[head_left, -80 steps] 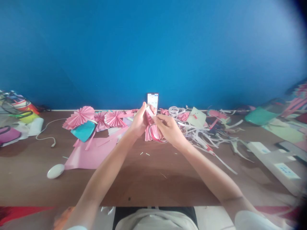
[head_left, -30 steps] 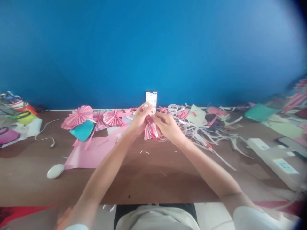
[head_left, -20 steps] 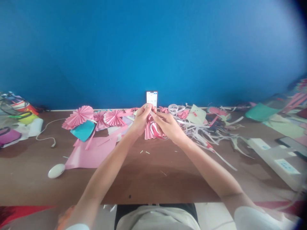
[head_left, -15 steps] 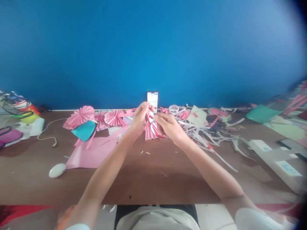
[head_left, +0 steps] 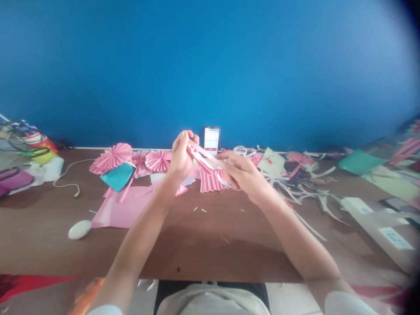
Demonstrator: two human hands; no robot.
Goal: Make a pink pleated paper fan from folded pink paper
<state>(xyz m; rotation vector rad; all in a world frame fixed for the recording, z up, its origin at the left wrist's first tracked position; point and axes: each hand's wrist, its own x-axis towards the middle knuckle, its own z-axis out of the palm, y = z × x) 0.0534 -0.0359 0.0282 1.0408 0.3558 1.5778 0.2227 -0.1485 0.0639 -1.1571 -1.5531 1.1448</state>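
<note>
The left hand (head_left: 181, 154) is clenching one end of a pale strip (head_left: 201, 154), which is stretching down to the right hand (head_left: 242, 173). That hand is gripping a tape roll (head_left: 219, 176). Both are hovering just above a pleated pink paper (head_left: 209, 183) lying on the table (head_left: 203, 245), near a phone (head_left: 211, 139) standing behind them.

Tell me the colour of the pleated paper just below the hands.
Pink. The pleated paper shows best in the head view, under the strip the left hand pinches.
</note>
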